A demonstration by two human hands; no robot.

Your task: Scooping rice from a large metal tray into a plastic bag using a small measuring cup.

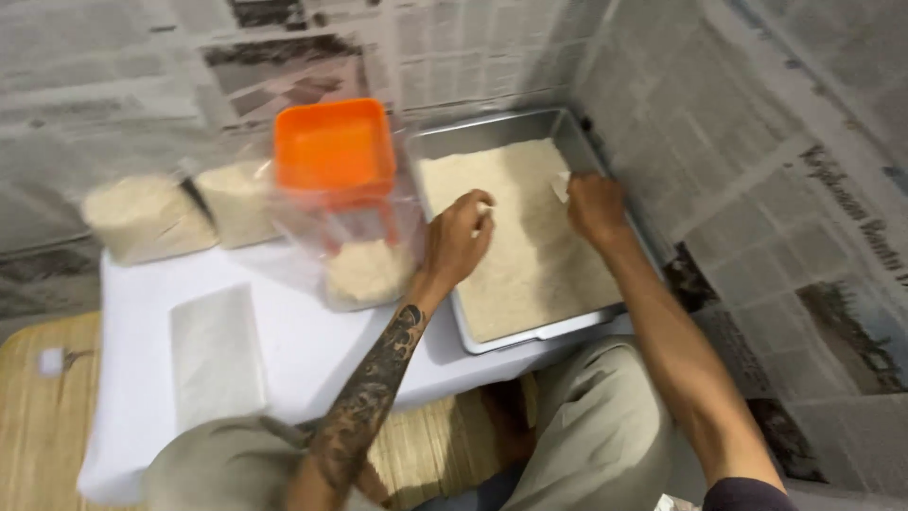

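- Landmark: metal tray [579,142], rectangular and shallow, sitting on the right end of a low white table [293,341]; its floor is covered by an even bed of white rice [530,255].
- Left hand [457,241]: over the tray's left half, fingers curled around a small pinch or scoopful of rice (grains, or possibly a small pale object, show at the fingertips; too blurred to tell which).
- Right hand [594,206]: at the tray's far right edge, closed on a small white scrap-like item [561,185], perhaps a scoop or a bag corner; its kind cannot be told.
- Open clear plastic bag [364,270]: just left of the tray, touching or nearly so, holding a modest mound of rice at the bottom (judged partly filled, well short of the finished ones).
- Orange square container [335,147]: left of the tray's far corner, standing behind or above the open bag.
- Two filled rice bags [189,213]: well left of the tray, side by side at the table's back edge (judged done, plump and set aside).
- Stack of flat empty bags [216,355]: left of the tray, toward the near table edge (judged as yet unfilled).
- Progress, as a judgement: two bags complete, one in hand, much rice in the tray, several bags to go.
- Surroundings: newspaper [785,208] lines the wall and floor right of the tray.
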